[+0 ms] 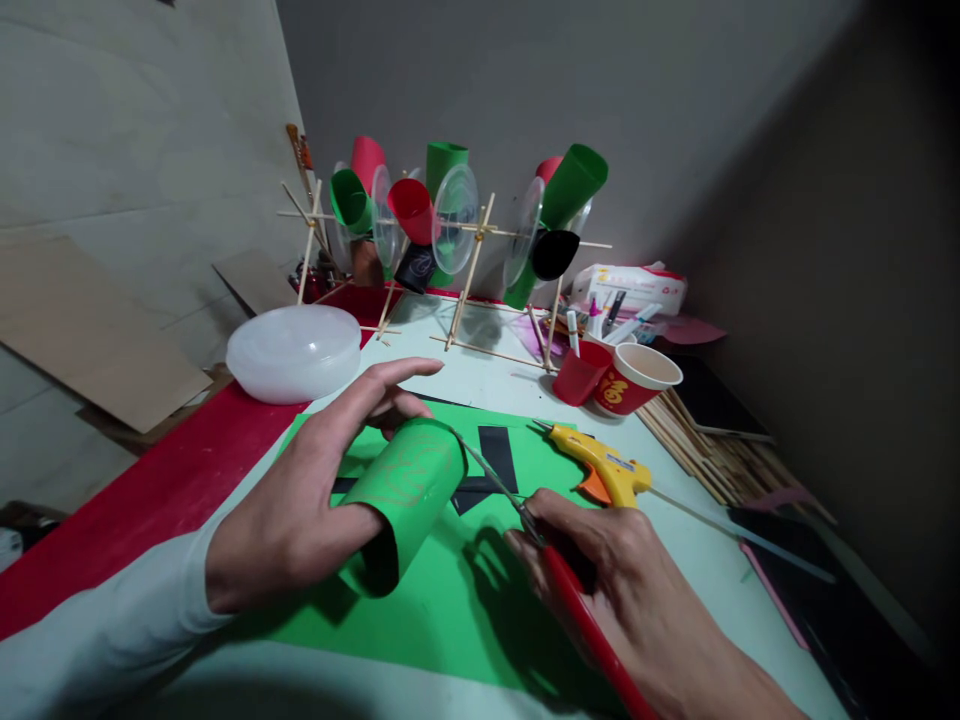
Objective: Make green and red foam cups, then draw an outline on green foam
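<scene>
My left hand [300, 490] holds a green paper tube [412, 475], with the thumb inside its near opening and the index finger stretched out above. Faint curly lines are drawn on the tube's side. In my right hand [622, 570] are red-handled scissors [574, 600], their thin blade pointing up and left. The blade's tip meets the tube's far rim; whether it cuts the paper I cannot tell. Beneath both hands lies a green sheet [465, 620], with black paper strips [498, 460] on it.
A yellow glue gun [600, 462] lies right of the sheet. Behind stand stick frames [469, 270] carrying clear discs and coloured tubes. Stacked plastic lids [294, 350] sit at left; a red cup [581, 374], a paper cup [634, 385] and wooden sticks [720, 450] at right.
</scene>
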Demonstrator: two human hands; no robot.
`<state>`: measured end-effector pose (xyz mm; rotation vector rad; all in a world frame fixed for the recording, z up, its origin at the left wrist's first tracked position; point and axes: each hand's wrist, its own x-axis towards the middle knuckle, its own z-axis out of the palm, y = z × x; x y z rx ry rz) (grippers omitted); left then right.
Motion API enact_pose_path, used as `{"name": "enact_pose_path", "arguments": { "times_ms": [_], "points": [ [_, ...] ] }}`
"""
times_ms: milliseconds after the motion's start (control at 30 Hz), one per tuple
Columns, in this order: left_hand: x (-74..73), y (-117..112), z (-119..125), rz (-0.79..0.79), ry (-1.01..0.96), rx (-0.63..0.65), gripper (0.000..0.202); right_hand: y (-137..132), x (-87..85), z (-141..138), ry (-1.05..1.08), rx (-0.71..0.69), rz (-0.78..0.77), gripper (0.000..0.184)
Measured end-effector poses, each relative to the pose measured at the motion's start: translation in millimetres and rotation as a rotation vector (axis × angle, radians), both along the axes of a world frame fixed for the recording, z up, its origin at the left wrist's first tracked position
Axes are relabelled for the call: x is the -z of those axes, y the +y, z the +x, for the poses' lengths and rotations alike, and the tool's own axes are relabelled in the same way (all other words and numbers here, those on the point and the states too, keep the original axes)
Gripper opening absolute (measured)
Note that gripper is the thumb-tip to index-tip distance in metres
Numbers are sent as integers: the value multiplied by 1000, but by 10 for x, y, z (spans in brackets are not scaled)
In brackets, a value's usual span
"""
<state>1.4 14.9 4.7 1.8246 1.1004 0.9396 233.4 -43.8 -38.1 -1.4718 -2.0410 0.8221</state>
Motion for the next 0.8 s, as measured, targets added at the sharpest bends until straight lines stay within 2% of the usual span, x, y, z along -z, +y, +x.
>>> {"name": "enact_pose_path", "arguments": {
  "times_ms": [267, 433, 533, 800],
  "points": [
    [38, 32, -44, -15, -3, 54, 70, 33, 17, -4, -38, 15, 26, 34],
    [51, 14, -39, 31, 52, 44, 61, 40, 37, 1, -41, 10, 55, 35],
    [64, 15, -44, 41, 50, 67, 64, 36, 27, -2, -34, 9, 51, 36],
    [31, 43, -58, -24, 41, 59, 66, -12, -3, -4, 12, -7, -54, 37]
  ]
}}
